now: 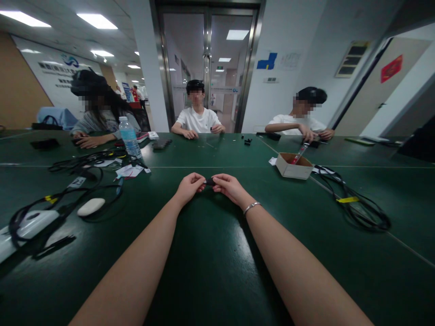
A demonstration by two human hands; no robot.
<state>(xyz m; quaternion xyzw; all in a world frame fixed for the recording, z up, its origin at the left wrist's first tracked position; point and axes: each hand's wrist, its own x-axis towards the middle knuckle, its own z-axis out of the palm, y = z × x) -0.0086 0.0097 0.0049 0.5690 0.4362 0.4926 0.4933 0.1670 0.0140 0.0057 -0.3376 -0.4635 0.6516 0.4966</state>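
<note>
My left hand [189, 186] and my right hand [228, 185] meet over the dark green table [210, 253], fingertips pinched on a small black part [210, 182] held between them. Both forearms stretch forward from the near edge. A thin metal bracelet [251, 207] circles my right wrist. The part is mostly hidden by my fingers, so its shape is unclear.
A small open cardboard box [293, 165] with a red-handled tool stands to the right. Black cables [356, 206] lie further right, more cables [68, 190] and a white oval object [90, 206] on the left. A water bottle [129, 136] stands far left. Three people sit across the table.
</note>
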